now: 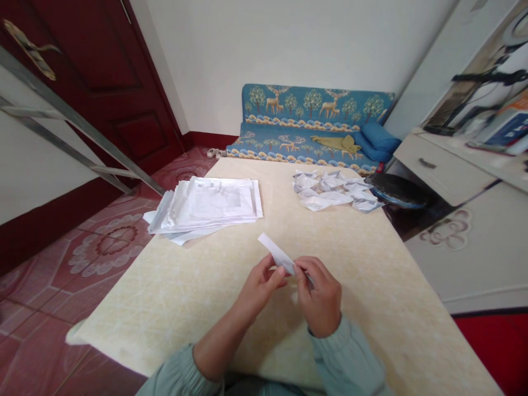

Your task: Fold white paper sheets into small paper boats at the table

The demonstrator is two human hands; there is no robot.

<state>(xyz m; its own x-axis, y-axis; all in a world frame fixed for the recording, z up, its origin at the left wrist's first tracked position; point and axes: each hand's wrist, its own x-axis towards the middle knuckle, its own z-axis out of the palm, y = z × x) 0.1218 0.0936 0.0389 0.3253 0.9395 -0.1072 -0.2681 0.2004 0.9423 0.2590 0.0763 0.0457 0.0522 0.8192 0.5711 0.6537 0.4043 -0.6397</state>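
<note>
Between both hands, a narrow strip of folded white paper [275, 251] is held just above the table. My left hand [264, 280] pinches it near its middle with thumb and fingers. The lower right end is in the closed fingers of my right hand [320, 291], which hide part of it. The paper's free end points up and to the left. A stack of white paper sheets [218, 201] lies at the left of the table, the top one bearing faint dark marks. Several folded white paper pieces [325, 199] are grouped at the far right.
The table [198, 297] has a cream patterned cover. Behind it stands a blue sofa [272, 135] with a deer pattern. A cabinet [445, 170] and a dark round pan-like object [398, 190] are to the right. A metal ladder-like frame [82, 132] leans at the left.
</note>
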